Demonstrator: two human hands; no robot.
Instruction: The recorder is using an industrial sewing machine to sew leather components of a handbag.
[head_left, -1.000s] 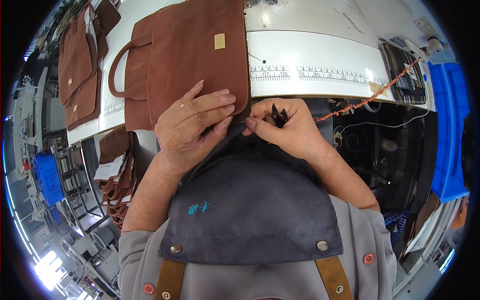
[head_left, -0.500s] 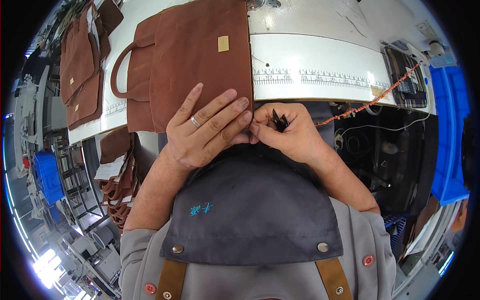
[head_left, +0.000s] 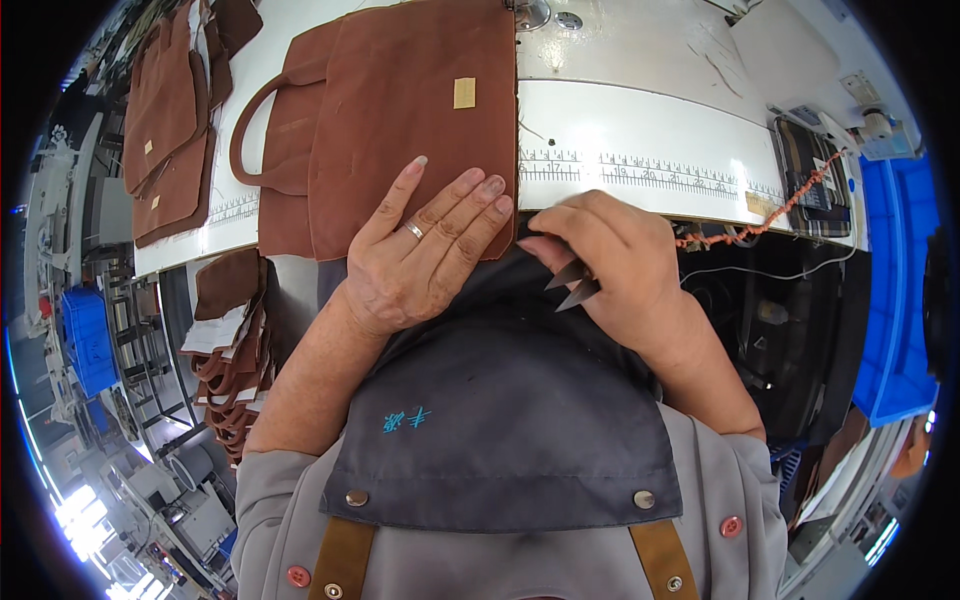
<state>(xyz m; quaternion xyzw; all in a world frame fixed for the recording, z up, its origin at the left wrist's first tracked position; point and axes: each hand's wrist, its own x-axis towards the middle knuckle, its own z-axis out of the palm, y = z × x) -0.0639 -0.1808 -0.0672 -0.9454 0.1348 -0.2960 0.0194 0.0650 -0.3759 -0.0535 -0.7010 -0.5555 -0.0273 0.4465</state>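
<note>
A flat brown bag panel [head_left: 400, 100] with a looped handle [head_left: 245, 130] and a small tan patch lies on the white table, its near edge reaching my apron. Pressed on its near right corner, my left hand [head_left: 405, 265] has its fingers stretched out and a ring on one of them. Just right of the bag's edge is my right hand [head_left: 630, 250], apart from the bag. Its curled fingers hold thread snips [head_left: 572, 288]; two dark pointed blades stick out toward my apron and the grips are hidden in the palm. Thumb and forefinger are slightly apart.
More brown bag pieces [head_left: 165, 120] lie at the table's far left. Below the left edge hangs a stack of brown handled pieces [head_left: 230, 365]. A ruler strip [head_left: 640, 172] runs along the table. An orange cord [head_left: 740, 235] stretches right; blue crates [head_left: 895, 280] stand beyond.
My right hand has drawn away rightward from the bag's edge, turning so the snips' blades point down toward me. The left hand stays flat on the bag.
</note>
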